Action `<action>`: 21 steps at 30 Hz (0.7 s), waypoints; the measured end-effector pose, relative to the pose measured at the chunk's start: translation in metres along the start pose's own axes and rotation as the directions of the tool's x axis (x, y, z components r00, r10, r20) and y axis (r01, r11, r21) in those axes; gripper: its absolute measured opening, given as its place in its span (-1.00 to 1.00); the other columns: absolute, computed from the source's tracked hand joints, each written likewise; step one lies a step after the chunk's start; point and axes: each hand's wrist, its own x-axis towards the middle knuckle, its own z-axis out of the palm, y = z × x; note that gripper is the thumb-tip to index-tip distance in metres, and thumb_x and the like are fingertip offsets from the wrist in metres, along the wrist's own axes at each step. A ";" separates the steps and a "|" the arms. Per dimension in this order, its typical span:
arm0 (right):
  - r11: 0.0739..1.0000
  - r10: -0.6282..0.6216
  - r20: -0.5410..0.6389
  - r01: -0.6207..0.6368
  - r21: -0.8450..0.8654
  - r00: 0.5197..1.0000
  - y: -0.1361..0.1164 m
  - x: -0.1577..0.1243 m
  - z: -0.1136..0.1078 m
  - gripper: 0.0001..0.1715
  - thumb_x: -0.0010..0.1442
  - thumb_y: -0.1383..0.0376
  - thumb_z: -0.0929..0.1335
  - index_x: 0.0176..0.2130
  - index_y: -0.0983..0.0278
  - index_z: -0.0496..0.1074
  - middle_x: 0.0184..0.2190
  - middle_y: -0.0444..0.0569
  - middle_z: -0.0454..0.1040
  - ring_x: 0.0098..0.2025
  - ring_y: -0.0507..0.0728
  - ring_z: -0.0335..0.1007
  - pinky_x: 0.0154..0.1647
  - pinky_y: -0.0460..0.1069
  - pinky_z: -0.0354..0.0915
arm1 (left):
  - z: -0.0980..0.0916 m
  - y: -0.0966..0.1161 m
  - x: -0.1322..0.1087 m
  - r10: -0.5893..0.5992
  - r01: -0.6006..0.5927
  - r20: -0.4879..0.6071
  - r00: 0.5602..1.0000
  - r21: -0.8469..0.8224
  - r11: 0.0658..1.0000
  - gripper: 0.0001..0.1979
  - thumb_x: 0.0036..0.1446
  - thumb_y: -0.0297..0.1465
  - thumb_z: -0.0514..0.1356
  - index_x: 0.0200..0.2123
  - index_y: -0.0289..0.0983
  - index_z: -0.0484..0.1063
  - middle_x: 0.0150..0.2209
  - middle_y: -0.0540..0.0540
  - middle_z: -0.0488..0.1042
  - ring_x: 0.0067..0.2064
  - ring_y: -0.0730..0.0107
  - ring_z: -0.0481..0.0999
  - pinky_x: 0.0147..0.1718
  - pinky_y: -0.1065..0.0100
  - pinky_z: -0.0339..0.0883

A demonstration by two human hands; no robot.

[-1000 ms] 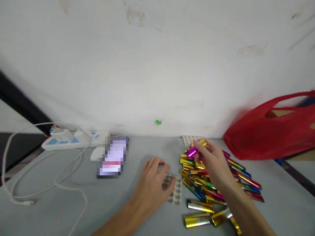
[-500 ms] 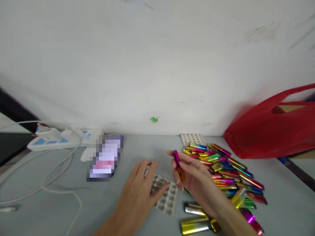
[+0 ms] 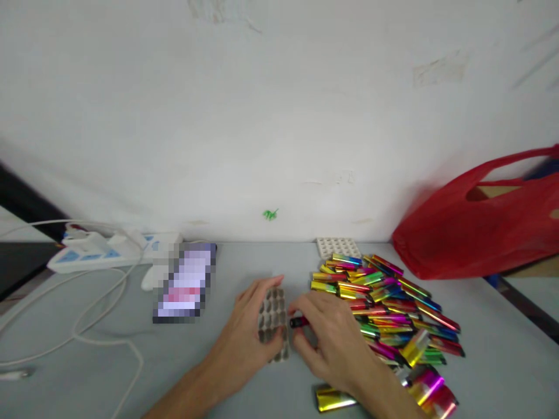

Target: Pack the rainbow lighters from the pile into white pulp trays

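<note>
My left hand [image 3: 246, 337] grips a white cell tray [image 3: 273, 319] and tilts it up on its edge on the grey table [image 3: 87, 378]. My right hand [image 3: 328, 336] is closed on a shiny tube-shaped piece [image 3: 299, 322]. Its dark red end pokes out toward the tray's cells. Just right of my right hand lies a heap of metallic coloured pieces [image 3: 388, 302], gold, pink, green and blue.
A second white cell tray [image 3: 337, 246] lies by the wall behind the heap. A red plastic bag [image 3: 480, 233] sits at the right. A phone [image 3: 186, 282], a power strip [image 3: 109, 250] and white cables [image 3: 78, 331] occupy the left side.
My right hand carried a piece from the heap leftward and down to the tray. My left hand raised the tray from flat onto its edge.
</note>
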 end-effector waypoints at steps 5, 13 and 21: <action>0.995 -0.010 0.183 0.027 -0.093 0.983 -0.008 -0.002 -0.009 -0.91 0.24 0.30 0.40 -0.20 0.22 0.49 -0.27 -0.01 0.60 -0.20 0.23 0.51 -0.14 0.09 0.22 | 0.000 0.005 -0.001 0.016 -0.016 0.000 1.000 0.003 1.000 -0.15 -0.01 -0.66 0.25 0.36 -0.10 0.31 0.21 -0.13 0.52 0.24 0.02 0.53 0.30 -0.04 0.41; 0.989 0.122 0.349 -0.082 -0.127 0.929 -0.008 -0.073 -0.039 -0.82 0.17 0.33 0.52 -0.20 0.14 0.54 -0.29 -0.14 0.66 -0.25 0.18 0.61 -0.19 0.02 0.21 | -0.003 0.011 -0.002 0.007 -0.008 0.035 0.999 0.037 0.999 -0.14 -0.01 -0.65 0.27 0.38 -0.08 0.29 0.20 -0.13 0.51 0.20 -0.02 0.53 0.26 -0.05 0.41; 0.989 0.110 0.370 -0.066 -0.130 0.923 -0.004 -0.073 -0.035 -0.76 0.13 0.40 0.52 -0.17 0.15 0.58 -0.31 -0.13 0.68 -0.30 0.21 0.64 -0.26 0.02 0.21 | -0.002 0.009 -0.005 -0.006 0.003 0.069 0.998 0.046 0.999 -0.09 0.02 -0.67 0.25 0.43 -0.05 0.21 0.25 -0.14 0.45 0.22 -0.02 0.46 0.28 -0.07 0.36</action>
